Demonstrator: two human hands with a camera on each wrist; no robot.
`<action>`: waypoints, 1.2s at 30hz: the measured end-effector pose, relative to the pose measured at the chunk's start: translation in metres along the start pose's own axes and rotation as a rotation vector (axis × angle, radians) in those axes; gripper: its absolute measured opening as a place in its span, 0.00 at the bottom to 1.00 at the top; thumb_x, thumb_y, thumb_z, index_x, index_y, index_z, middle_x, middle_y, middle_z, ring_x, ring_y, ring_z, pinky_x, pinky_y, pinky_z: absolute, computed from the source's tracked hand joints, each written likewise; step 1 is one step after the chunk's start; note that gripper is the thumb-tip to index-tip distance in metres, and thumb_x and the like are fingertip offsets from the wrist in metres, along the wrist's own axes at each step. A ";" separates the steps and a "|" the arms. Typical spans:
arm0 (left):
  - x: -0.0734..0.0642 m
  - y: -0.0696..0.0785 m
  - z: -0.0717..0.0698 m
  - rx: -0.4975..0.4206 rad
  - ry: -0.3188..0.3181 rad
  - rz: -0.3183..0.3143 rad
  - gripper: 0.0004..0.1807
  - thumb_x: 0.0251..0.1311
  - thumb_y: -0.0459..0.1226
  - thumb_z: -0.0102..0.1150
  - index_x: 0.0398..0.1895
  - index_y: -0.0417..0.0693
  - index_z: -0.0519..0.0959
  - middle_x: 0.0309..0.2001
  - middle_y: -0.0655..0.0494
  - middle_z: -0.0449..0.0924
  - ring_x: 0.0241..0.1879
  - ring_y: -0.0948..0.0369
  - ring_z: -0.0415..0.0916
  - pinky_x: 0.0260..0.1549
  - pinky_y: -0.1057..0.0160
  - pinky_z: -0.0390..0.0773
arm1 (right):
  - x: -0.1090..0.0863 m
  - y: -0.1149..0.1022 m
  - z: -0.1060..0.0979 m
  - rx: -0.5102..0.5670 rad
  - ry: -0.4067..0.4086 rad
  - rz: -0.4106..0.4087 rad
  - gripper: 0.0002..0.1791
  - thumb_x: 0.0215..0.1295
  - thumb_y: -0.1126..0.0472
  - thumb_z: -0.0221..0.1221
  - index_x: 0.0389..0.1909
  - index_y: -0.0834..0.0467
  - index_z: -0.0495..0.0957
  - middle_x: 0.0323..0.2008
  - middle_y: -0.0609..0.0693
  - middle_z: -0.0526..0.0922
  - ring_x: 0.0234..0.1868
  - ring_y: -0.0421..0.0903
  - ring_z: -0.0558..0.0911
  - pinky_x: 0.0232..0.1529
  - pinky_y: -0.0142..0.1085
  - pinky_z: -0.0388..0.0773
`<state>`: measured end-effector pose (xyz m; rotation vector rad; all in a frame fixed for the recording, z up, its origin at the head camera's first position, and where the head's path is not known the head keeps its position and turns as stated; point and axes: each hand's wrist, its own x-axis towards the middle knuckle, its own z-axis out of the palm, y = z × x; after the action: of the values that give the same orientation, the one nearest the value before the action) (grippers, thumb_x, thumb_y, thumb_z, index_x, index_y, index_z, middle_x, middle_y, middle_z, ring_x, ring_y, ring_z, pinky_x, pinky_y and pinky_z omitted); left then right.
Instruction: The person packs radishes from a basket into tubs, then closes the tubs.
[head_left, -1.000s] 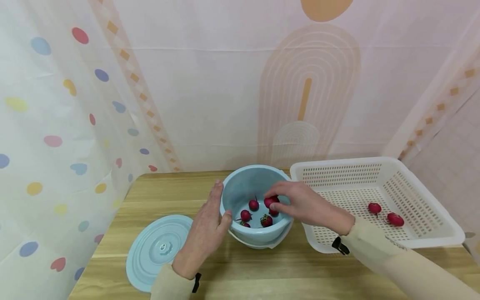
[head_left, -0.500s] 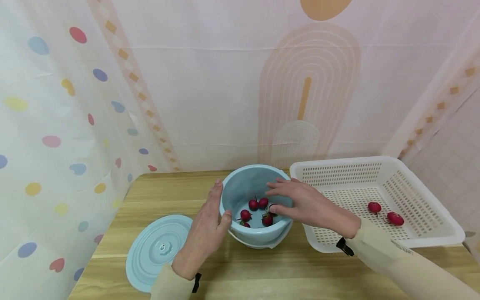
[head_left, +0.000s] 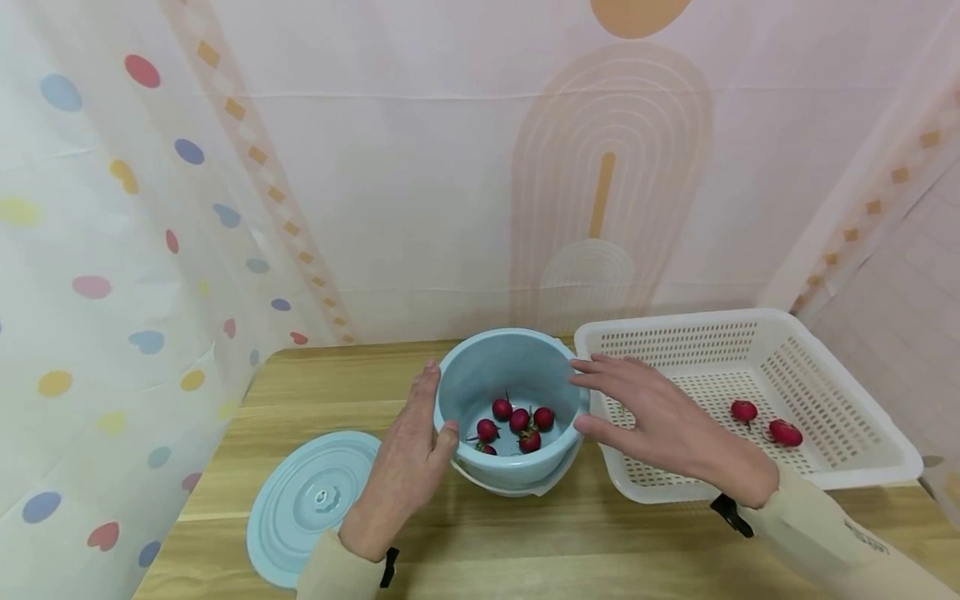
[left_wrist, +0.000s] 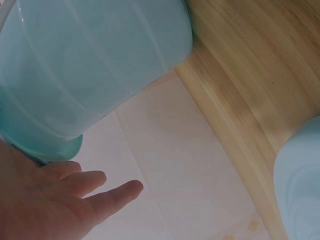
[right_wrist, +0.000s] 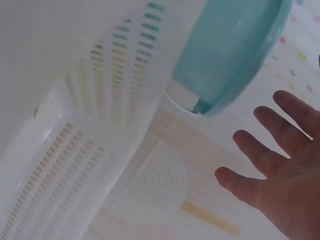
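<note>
Toward the white basket (head_left: pixel 836 396), from the blue bucket (head_left: pixel 517 367), the right hand (head_left: pixel 656 415) had moved, empty and wide; the left hand (head_left: pixel 407 454) lay straight-fingered at the bucket. Two radishes (head_left: pixel 785 432) lay in the basket, right of the nearer right hand.

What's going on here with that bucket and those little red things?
Someone is handling radishes at a table. Their left hand is at the rim of a blue bucket with several radishes inside. The right hand, holding nothing, is by the bucket's opposite rim. Two more radishes lie in the white basket, and a blue lid lies off to the left.
</note>
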<state>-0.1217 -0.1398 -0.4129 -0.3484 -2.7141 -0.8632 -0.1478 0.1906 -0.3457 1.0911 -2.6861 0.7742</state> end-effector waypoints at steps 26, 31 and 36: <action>0.000 -0.001 0.001 -0.005 0.012 0.014 0.40 0.71 0.42 0.47 0.83 0.40 0.51 0.82 0.48 0.51 0.80 0.47 0.51 0.72 0.42 0.62 | -0.078 0.061 -0.050 -0.121 0.177 0.210 0.28 0.70 0.53 0.65 0.69 0.53 0.76 0.68 0.56 0.77 0.65 0.62 0.76 0.55 0.58 0.73; -0.001 0.000 0.001 -0.003 0.011 0.008 0.40 0.71 0.42 0.47 0.83 0.41 0.51 0.82 0.49 0.51 0.79 0.47 0.52 0.71 0.42 0.63 | -0.096 0.084 -0.056 -0.113 0.185 0.287 0.27 0.71 0.53 0.64 0.69 0.51 0.76 0.67 0.58 0.78 0.65 0.64 0.75 0.65 0.33 0.65; -0.001 0.000 0.001 -0.003 0.008 0.005 0.40 0.71 0.43 0.47 0.83 0.41 0.51 0.83 0.49 0.50 0.79 0.46 0.52 0.71 0.42 0.62 | -0.109 0.103 -0.062 -0.082 0.149 0.377 0.26 0.72 0.52 0.63 0.68 0.56 0.76 0.66 0.65 0.77 0.64 0.71 0.73 0.62 0.57 0.70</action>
<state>-0.1208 -0.1396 -0.4138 -0.3512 -2.7037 -0.8650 -0.1427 0.3510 -0.3681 0.4899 -2.7970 0.7547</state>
